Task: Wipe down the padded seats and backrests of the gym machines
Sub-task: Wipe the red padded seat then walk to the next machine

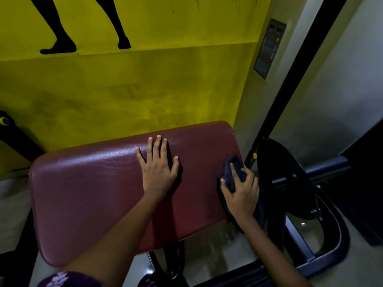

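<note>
A wide maroon padded seat [93, 193] of a gym machine fills the middle of the view, tilted a little. My left hand [158, 164] lies flat on the pad's upper middle, fingers spread and straight. My right hand [241, 193] grips a dark blue cloth [233, 170] bunched against the pad's right edge; part of the cloth hangs down below the hand.
A yellow wall [134, 85] with black painted legs stands right behind the pad. To the right are a black upright post [290, 83], a black round plate [277, 172] and the machine's dark metal frame [331, 251]. Grey floor shows below.
</note>
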A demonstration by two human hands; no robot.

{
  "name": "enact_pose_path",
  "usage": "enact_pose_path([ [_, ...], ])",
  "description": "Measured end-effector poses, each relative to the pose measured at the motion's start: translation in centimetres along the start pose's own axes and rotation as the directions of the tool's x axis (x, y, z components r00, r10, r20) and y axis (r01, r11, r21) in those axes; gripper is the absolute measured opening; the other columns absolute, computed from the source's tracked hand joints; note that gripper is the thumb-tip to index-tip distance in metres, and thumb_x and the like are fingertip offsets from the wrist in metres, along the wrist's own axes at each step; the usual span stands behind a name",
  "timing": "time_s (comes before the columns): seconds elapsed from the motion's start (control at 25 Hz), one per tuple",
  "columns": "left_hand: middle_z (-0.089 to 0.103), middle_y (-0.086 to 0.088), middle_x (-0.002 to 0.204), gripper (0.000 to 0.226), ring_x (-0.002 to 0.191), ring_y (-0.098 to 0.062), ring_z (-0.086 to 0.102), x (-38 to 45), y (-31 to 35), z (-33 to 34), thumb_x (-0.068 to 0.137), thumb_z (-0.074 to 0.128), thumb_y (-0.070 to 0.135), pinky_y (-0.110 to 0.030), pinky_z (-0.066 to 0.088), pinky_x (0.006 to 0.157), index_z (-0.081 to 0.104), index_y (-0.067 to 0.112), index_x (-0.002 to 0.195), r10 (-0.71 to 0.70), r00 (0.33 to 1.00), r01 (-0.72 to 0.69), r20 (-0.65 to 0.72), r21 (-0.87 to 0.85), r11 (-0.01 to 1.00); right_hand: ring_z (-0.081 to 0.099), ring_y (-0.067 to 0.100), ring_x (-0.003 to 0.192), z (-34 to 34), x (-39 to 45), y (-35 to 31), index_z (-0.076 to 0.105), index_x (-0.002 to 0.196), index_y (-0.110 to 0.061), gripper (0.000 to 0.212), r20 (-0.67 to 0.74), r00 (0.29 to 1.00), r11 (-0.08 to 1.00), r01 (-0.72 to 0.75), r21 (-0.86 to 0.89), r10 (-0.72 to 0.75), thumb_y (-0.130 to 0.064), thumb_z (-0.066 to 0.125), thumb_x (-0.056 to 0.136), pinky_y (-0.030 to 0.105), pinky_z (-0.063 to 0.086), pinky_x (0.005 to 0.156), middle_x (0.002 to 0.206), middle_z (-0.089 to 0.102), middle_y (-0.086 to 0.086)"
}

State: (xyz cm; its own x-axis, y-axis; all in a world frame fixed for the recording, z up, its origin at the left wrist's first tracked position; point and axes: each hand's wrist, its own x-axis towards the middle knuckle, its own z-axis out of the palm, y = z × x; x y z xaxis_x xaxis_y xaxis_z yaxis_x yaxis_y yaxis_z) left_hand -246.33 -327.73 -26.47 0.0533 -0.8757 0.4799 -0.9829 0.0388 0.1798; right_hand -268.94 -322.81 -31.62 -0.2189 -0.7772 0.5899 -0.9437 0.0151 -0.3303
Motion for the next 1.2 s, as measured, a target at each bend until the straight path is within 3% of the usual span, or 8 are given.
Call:
enact_pose_path([
  [0.32, 0.040, -0.009, 0.148, 0.062, 0.141, -0.026, 0.026, 0.1, 0.0, 0.0, 0.090, 0.035, 0.046, -0.053, 0.000, 0.113, 0.045, 0.009, 0.138, 0.008, 1.000, -0.008, -0.013, -0.010, 1.000, 0.055, 0.034, 0.093, 1.8, 11.7, -5.8, 0.065, 0.120, -0.024, 0.050, -0.028, 0.996, 0.996, -0.083, 0.015, 0.083, -0.054, 0.044, 0.086, 0.041, 0.045, 0.072, 0.109, 0.057, 0.011],
  [0.52, 0.038, -0.009, 0.149, 0.056, 0.142, -0.026, 0.025, 0.1, 0.0, -0.1, 0.094, 0.032, 0.041, -0.057, 0.007, 0.112, 0.044, 0.010, 0.139, 0.002, 1.000, -0.003, -0.027, -0.031, 1.000, 0.051, 0.028, 0.093, 1.4, 2.7, -4.9, 0.054, 0.133, -0.027, 0.053, 0.045, 0.948, 0.948, 0.311, 0.067, -0.315, -0.052, 0.050, 0.087, 0.039, 0.043, 0.074, 0.120, 0.056, 0.010],
  [0.68, 0.037, -0.008, 0.150, 0.056, 0.142, -0.026, 0.025, -0.1, 0.0, -0.1, 0.094, 0.030, 0.040, -0.059, 0.009, 0.113, 0.044, 0.010, 0.139, -0.007, 1.000, 0.006, -0.013, -0.047, 0.999, 0.051, 0.027, 0.086, 0.2, -1.3, 0.4, 0.049, 0.134, -0.027, 0.056, 0.044, 0.771, 0.770, 0.627, 0.116, -0.635, -0.050, 0.055, 0.084, 0.039, 0.046, 0.067, 0.121, 0.047, 0.006],
  [0.76, 0.037, -0.008, 0.150, 0.056, 0.142, -0.026, 0.025, -0.1, 0.1, -0.1, 0.094, 0.030, 0.040, -0.060, 0.010, 0.113, 0.044, 0.010, 0.139, -0.004, 1.000, 0.003, -0.004, -0.050, 0.999, 0.049, 0.027, 0.088, 0.4, 1.7, 1.4, 0.053, 0.131, -0.026, 0.053, 0.033, 0.827, 0.825, 0.557, 0.091, -0.562, -0.050, 0.053, 0.084, 0.039, 0.047, 0.068, 0.118, 0.050, 0.008],
  [0.84, 0.037, -0.009, 0.149, 0.055, 0.142, -0.026, 0.025, 0.0, 0.1, 0.0, 0.094, 0.031, 0.039, -0.061, 0.011, 0.112, 0.044, 0.010, 0.139, -0.002, 1.000, 0.002, -0.001, -0.049, 0.999, 0.051, 0.029, 0.091, 1.0, 5.7, -0.3, 0.060, 0.127, -0.023, 0.051, -0.022, 0.947, 0.946, 0.321, 0.054, -0.320, -0.051, 0.051, 0.084, 0.040, 0.047, 0.070, 0.113, 0.056, 0.011],
  [0.92, 0.038, -0.009, 0.149, 0.055, 0.142, -0.026, 0.026, 0.1, 0.1, -0.2, 0.094, 0.030, 0.039, -0.061, 0.012, 0.112, 0.044, 0.010, 0.139, -0.003, 1.000, 0.003, 0.005, -0.047, 0.999, 0.055, 0.032, 0.090, 1.7, 8.9, -3.5, 0.064, 0.121, -0.022, 0.049, -0.064, 0.987, 0.989, 0.149, 0.026, -0.147, -0.051, 0.051, 0.085, 0.040, 0.048, 0.071, 0.108, 0.059, 0.012],
  [1.04, 0.037, -0.009, 0.149, 0.054, 0.142, -0.026, 0.026, 0.0, 0.1, -0.3, 0.094, 0.029, 0.036, -0.061, 0.012, 0.112, 0.043, 0.010, 0.140, 0.011, 1.000, -0.009, 0.025, -0.048, 0.999, 0.055, 0.032, 0.091, 2.2, 9.4, -7.2, 0.061, 0.125, -0.024, 0.050, -0.035, 0.976, 0.976, 0.216, -0.007, -0.216, -0.053, 0.048, 0.086, 0.040, 0.045, 0.072, 0.110, 0.059, 0.011],
  [1.2, 0.033, -0.006, 0.152, 0.057, 0.144, -0.022, 0.020, 0.1, -1.0, -0.9, 0.091, 0.029, 0.034, -0.053, -0.001, 0.115, 0.041, 0.012, 0.142, 0.056, 0.997, -0.045, 0.050, -0.188, 0.981, 0.050, 0.028, 0.091, 1.8, 1.3, -6.5, 0.054, 0.133, -0.027, 0.053, 0.012, 0.934, 0.933, 0.355, 0.054, -0.357, -0.052, 0.050, 0.086, 0.038, 0.043, 0.072, 0.117, 0.056, 0.009],
])
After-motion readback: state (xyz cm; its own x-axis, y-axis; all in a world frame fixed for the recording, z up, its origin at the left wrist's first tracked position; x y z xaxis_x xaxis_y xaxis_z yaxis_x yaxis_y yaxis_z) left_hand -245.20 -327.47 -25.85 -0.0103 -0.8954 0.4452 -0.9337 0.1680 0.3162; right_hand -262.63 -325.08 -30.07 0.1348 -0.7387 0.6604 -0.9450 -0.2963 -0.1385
